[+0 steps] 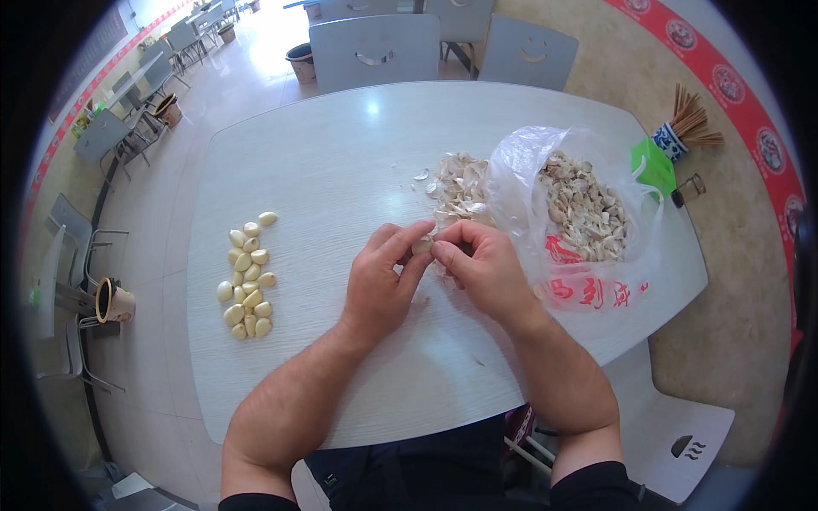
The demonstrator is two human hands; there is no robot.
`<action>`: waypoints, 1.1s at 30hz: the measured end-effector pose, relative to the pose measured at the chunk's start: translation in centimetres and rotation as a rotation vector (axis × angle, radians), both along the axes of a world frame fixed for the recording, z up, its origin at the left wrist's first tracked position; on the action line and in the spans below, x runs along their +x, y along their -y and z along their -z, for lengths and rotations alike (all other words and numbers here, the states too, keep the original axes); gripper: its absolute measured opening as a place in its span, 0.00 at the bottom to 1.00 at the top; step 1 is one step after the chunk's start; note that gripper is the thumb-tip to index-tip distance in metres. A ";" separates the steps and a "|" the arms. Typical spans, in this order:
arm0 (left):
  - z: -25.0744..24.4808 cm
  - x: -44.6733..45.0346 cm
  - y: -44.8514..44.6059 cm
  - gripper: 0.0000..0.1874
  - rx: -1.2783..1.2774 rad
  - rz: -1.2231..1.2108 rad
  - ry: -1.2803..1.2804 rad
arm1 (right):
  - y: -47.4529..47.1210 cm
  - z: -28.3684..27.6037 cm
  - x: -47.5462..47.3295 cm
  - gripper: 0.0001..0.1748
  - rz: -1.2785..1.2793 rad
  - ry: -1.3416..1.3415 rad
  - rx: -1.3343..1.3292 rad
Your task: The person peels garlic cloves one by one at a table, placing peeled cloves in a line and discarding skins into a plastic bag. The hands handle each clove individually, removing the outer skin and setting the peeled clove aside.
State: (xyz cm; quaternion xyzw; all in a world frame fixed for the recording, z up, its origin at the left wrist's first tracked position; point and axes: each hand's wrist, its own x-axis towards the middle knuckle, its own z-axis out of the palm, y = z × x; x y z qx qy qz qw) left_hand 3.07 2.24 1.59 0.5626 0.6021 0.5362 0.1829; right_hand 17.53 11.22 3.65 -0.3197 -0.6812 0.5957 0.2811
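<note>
Between the fingertips of my left hand is a garlic clove, partly in its skin. The fingers of my right hand pinch the same clove from the right. Just beyond my hands lies a heap of loose garlic skins. To its right, a translucent plastic bag with red print stands open, and unpeeled cloves and skins show inside. A column of peeled garlic cloves rests on the pale table at the left.
The white table has a green box, a blue-and-white holder of chopsticks and a small glass jar near its right edge. Grey chairs stand beyond the far edge, and another chair is at the lower right.
</note>
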 end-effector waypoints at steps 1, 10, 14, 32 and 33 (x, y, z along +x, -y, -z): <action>0.0 0.0 0.0 0.18 -0.001 0.006 -0.017 | -0.2 0.0 0.1 0.07 -0.011 0.005 -0.007; -0.2 -0.2 0.1 0.19 -0.067 0.026 -0.111 | -0.7 -0.3 0.5 0.07 -0.040 0.026 -0.187; -0.1 -0.1 0.0 0.18 -0.043 0.027 -0.096 | -1.1 -0.3 0.6 0.08 -0.090 0.037 -0.234; 0.4 0.0 -0.1 0.20 -0.100 0.098 0.231 | -0.4 0.4 0.1 0.08 -0.016 -0.009 -0.148; 0.3 0.1 0.0 0.20 -0.076 0.094 0.225 | -0.4 0.2 0.1 0.07 -0.026 -0.026 -0.189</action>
